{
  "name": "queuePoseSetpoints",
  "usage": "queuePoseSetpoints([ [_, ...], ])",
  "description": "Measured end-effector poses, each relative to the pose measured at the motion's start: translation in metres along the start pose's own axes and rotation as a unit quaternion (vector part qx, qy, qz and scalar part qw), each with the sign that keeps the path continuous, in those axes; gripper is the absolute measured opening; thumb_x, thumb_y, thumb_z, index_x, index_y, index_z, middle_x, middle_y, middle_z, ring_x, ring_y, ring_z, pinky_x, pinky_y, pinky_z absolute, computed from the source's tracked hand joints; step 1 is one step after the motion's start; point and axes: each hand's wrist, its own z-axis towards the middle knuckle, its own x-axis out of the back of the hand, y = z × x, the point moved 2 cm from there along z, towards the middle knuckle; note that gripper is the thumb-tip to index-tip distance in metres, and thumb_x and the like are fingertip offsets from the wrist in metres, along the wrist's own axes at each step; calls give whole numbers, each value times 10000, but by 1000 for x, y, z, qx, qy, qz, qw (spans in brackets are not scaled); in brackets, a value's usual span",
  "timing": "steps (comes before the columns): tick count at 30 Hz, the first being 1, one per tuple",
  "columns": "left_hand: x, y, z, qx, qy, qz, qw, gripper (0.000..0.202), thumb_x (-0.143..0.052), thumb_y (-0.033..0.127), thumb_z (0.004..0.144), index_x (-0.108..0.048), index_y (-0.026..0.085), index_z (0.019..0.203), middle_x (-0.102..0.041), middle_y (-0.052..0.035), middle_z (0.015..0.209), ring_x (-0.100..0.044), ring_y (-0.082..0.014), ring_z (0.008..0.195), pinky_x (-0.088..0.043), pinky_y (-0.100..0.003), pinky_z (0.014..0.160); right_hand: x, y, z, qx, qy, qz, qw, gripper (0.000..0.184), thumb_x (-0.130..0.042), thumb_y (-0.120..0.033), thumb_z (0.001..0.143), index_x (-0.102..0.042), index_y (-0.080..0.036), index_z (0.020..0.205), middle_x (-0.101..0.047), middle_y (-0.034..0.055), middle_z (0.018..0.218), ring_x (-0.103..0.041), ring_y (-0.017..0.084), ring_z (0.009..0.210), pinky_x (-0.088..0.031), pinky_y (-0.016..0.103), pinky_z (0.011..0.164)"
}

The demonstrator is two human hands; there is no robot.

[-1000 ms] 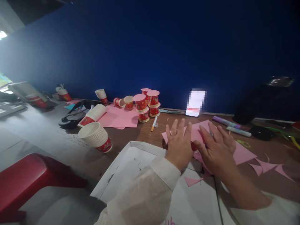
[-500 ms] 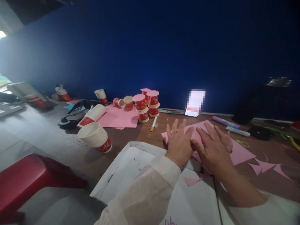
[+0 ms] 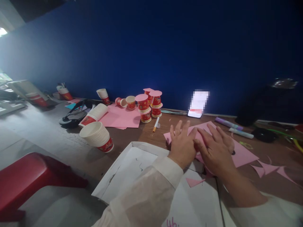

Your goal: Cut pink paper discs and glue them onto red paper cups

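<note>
My left hand [image 3: 182, 144] lies flat with fingers spread on a pink paper sheet [image 3: 241, 154] on the brown table. My right hand [image 3: 216, 148] rests beside it, fingers stretched out over the same sheet, thumb touching the left hand. Something red lies under the hands, mostly hidden. A pink paper scrap [image 3: 194, 182] lies just below my hands on a large white sheet [image 3: 132, 167].
A stack of paper cups [image 3: 97, 136] lies on its side at left, another stack [image 3: 94, 114] behind it. Red cups with pink tops [image 3: 149, 105] stand on pink paper [image 3: 120, 119]. An orange pen [image 3: 155, 124], markers [image 3: 228, 123], pink triangle scraps [image 3: 270, 168], a phone [image 3: 198, 104] and a red stool [image 3: 28, 179] surround them.
Both hands have drawn closer together over the pink sheet, covering the red thing that showed between them. The view has shifted slightly.
</note>
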Motion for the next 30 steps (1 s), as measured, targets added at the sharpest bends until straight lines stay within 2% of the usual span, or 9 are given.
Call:
queuePoseSetpoints([
  [15, -1, 1, 1, 6, -7, -8, 1000, 499, -488, 291, 993, -578, 279, 1483, -407, -54, 1687, -249, -298, 1590, -198, -595, 1296, 2, -2, 2, -6, -6, 1, 1000, 618, -281, -586, 1045, -638, -246, 1417, -454, 142, 1635, -326, 402, 1535, -277, 687, 1207],
  [19, -3, 1, -2, 11, 2, 1, 1000, 561, -452, 276, 1003, -475, 253, 1564, -404, -49, 1690, -249, -285, 1592, -202, -584, 1299, 0, 1, -2, 3, 9, -1, 1000, 606, -311, -571, 1039, -584, -251, 1475, -460, 133, 1633, -336, 401, 1530, -296, 675, 1204],
  [23, -4, 1, -5, 12, -5, 14, 1000, 590, -416, 283, 1015, -409, 189, 1598, -387, -64, 1700, -230, -288, 1599, -199, -590, 1302, -3, 3, -4, 3, 8, -8, 1000, 653, -312, -570, 1035, -532, -186, 1515, -457, 160, 1633, -319, 394, 1545, -281, 657, 1226],
  [30, -6, 1, -3, 10, -18, 17, 1000, 592, -413, 292, 1014, -411, 185, 1597, -392, -76, 1696, -240, -289, 1598, -220, -584, 1298, -7, 1, -4, -14, -10, -1, 1000, 702, -270, -552, 1035, -472, -111, 1542, -455, 189, 1634, -350, 393, 1533, -273, 652, 1235],
])
